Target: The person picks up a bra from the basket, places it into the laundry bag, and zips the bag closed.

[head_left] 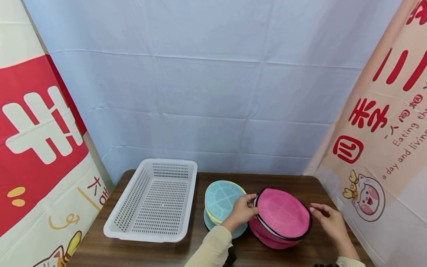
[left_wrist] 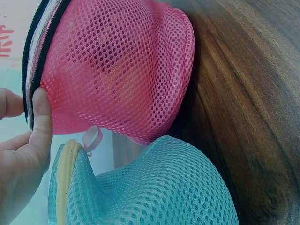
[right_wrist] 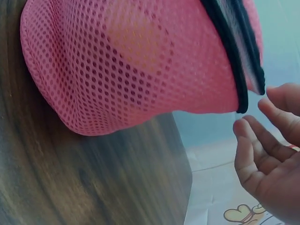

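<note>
A round pink mesh laundry bag (head_left: pixel 283 213) with a black zip edge stands on the table. My left hand (head_left: pixel 243 210) pinches the left side of its zip edge between thumb and fingers. At the opposite side, my right hand (head_left: pixel 331 224) is close to the zip edge with its fingers apart; in the right wrist view the zip's end (right_wrist: pixel 242 105) lies just off the fingertips. Something yellowish shows faintly through the pink mesh (right_wrist: pixel 140 44); its kind is hidden. A light-blue mesh laundry bag (head_left: pixel 221 200) with a yellow zip stands next to the left hand.
A white perforated plastic basket (head_left: pixel 192 196) sits on the left of the dark wooden table (head_left: pixel 160 256). Behind the table hangs a pale blue cloth (head_left: pixel 200 92). Printed cloths hang at the left (head_left: pixel 20 207) and right (head_left: pixel 400 167).
</note>
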`<act>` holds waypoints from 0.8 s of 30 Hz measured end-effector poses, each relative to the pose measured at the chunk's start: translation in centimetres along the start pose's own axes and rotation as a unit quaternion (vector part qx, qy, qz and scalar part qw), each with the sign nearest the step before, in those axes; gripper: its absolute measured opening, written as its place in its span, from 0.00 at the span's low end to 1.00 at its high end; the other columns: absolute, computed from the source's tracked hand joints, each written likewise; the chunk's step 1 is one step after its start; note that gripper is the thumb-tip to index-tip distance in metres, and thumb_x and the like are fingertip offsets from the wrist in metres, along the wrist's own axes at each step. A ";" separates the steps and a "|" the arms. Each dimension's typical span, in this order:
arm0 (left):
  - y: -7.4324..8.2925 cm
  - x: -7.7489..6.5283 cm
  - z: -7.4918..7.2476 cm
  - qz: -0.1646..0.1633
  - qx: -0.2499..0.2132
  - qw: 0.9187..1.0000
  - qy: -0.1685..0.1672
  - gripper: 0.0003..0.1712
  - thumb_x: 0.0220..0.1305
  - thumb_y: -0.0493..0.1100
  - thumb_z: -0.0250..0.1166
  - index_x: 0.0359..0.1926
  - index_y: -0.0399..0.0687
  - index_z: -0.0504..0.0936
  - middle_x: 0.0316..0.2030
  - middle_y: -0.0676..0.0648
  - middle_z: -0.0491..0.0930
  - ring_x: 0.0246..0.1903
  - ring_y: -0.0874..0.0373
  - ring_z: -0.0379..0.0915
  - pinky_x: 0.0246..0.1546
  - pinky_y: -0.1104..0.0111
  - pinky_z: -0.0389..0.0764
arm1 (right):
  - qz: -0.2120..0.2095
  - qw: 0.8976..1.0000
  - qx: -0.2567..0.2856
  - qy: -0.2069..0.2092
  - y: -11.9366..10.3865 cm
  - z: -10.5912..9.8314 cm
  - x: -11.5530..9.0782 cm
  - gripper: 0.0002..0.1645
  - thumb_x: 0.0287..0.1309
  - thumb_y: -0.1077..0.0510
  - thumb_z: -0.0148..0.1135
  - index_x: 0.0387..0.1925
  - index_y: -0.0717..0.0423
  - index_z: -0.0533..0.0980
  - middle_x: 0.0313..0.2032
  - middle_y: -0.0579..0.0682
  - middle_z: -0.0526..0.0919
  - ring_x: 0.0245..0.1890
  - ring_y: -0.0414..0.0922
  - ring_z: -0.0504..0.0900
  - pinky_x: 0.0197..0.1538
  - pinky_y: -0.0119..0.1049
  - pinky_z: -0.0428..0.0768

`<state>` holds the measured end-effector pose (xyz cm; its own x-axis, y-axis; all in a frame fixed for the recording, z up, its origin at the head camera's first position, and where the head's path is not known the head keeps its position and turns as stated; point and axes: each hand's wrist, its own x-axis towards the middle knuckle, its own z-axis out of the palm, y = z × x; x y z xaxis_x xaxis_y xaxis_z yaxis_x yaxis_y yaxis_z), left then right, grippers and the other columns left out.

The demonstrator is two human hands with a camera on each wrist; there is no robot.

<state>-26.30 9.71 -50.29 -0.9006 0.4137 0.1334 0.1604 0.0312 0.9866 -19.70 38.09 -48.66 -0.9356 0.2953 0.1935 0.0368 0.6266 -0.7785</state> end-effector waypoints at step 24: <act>0.1 0.4 0.6 -0.015 0.055 0.998 0.006 0.31 0.52 0.25 0.62 0.60 0.33 0.70 0.29 0.50 0.69 0.16 0.63 0.68 0.18 0.72 0.75 | 0.062 0.911 0.328 -0.242 2.8 1.7 4.9 0.23 0.68 0.67 0.41 0.59 0.52 0.73 0.43 0.33 0.79 0.44 0.31 0.77 0.42 0.34 0.77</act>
<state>-26.42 10.47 -50.15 -0.9104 0.4001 0.1055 0.1761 0.1439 0.9738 -24.77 40.10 -50.94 -0.9895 -0.1188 -0.0820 0.0829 -0.0031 -0.9966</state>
